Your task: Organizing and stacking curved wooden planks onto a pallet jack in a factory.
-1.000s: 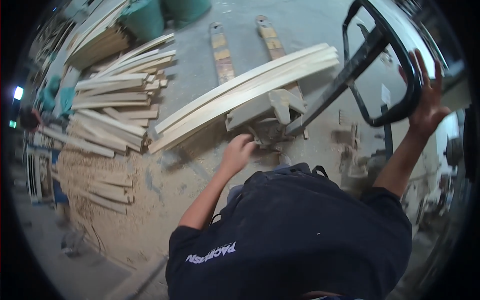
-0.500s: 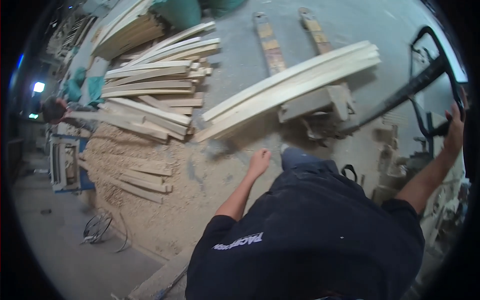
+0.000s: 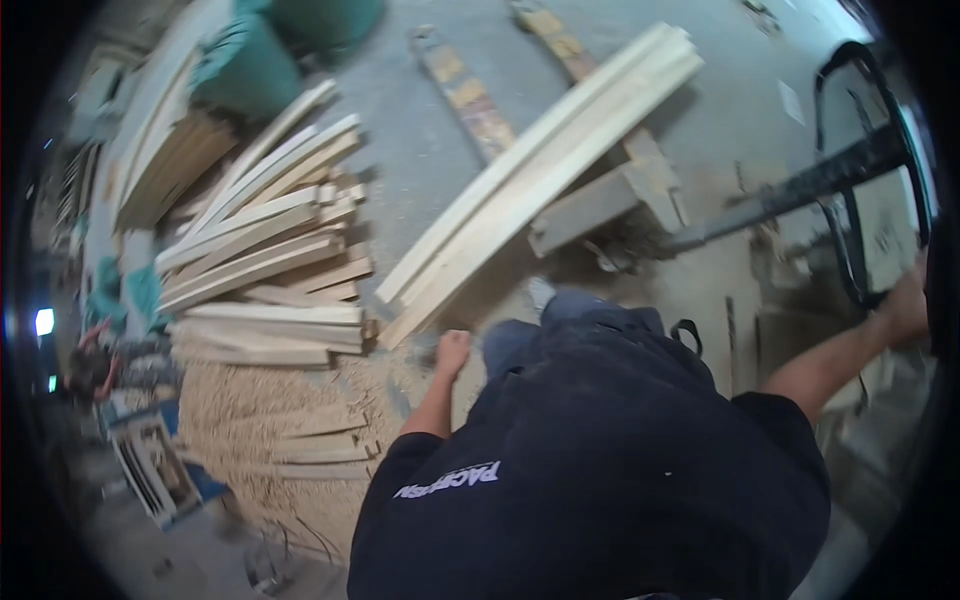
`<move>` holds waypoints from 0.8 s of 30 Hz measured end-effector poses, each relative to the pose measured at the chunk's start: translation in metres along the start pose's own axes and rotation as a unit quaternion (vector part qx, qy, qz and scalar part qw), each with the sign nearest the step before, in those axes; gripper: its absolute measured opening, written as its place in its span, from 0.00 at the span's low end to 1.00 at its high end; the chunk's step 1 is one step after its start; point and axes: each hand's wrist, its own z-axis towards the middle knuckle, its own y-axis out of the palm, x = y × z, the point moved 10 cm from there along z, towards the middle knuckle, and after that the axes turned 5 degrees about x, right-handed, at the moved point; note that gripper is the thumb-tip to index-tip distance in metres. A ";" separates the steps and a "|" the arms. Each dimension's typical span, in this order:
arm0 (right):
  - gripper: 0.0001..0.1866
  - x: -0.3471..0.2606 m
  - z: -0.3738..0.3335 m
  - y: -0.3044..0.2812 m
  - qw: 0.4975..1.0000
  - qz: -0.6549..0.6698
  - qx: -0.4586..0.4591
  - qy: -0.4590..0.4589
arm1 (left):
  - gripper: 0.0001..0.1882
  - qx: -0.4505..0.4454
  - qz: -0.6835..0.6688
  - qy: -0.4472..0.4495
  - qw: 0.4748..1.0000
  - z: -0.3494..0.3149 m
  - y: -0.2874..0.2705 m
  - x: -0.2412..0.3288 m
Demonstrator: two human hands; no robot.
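Note:
At the right rim, my right hand (image 3: 905,305) is closed around the looped black handle (image 3: 848,240) of a pallet jack; its fingers are partly lost in the dark edge. A dark shaft (image 3: 770,207) joins this handle to the jack's dusty body (image 3: 585,210). Two worn yellowish forks, a left one (image 3: 465,90) and a right one (image 3: 555,38), stretch away over the floor. Across the jack lie a few long pale wooden boards (image 3: 540,175), slanting from near left to far right. My left hand (image 3: 453,352) hangs beside my leg with curled fingers, nothing visible in it, close to the boards' near ends.
A stack of loose wooden strips (image 3: 265,255) spreads at the left, above a heap of wood shavings (image 3: 240,410) with more strips. Green sacks (image 3: 245,70) stand behind, beside a larger board pile (image 3: 170,165). A person (image 3: 95,365) is at the far left near a blue-framed machine (image 3: 155,465).
My view has turned, so the boards, forks and strip stack appear farther left and more steeply slanted. My right hand still holds the handle, now lower in view; my left hand hangs farther left.

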 end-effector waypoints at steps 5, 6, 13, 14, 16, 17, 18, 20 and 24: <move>0.14 -0.074 -0.010 -0.001 0.973 -0.130 0.078 -0.174 | 0.16 0.018 -0.211 -0.113 0.971 0.071 -0.043 -0.017; 0.13 -0.108 -0.025 0.001 0.954 -0.149 0.112 -0.235 | 0.15 0.005 -0.215 -0.100 0.972 0.091 -0.046 -0.012; 0.19 -0.274 -0.209 0.145 0.933 0.105 -0.225 -0.262 | 0.16 -0.059 -0.160 -0.065 0.983 0.236 -0.042 -0.011; 0.19 -0.280 -0.253 0.177 0.913 0.104 -0.323 -0.227 | 0.16 -0.039 -0.144 -0.004 0.989 0.253 -0.046 0.003; 0.20 -0.297 -0.344 0.222 0.839 0.125 -0.460 -0.263 | 0.17 -0.025 -0.088 0.001 0.996 0.275 -0.047 0.010; 0.20 -0.307 -0.387 0.235 0.802 0.147 -0.504 -0.287 | 0.18 -0.044 -0.066 0.011 0.997 0.283 -0.043 0.017; 0.20 -0.313 -0.428 0.249 0.766 0.153 -0.539 -0.315 | 0.18 -0.043 -0.045 0.040 0.997 0.288 -0.043 0.028; 0.20 -0.321 -0.502 0.281 0.696 0.151 -0.608 -0.351 | 0.18 -0.045 -0.013 0.047 0.998 0.299 -0.039 0.043; 0.20 -0.335 -0.625 0.362 0.581 0.114 -0.714 -0.373 | 0.18 -0.057 0.053 0.027 0.997 0.329 -0.013 0.066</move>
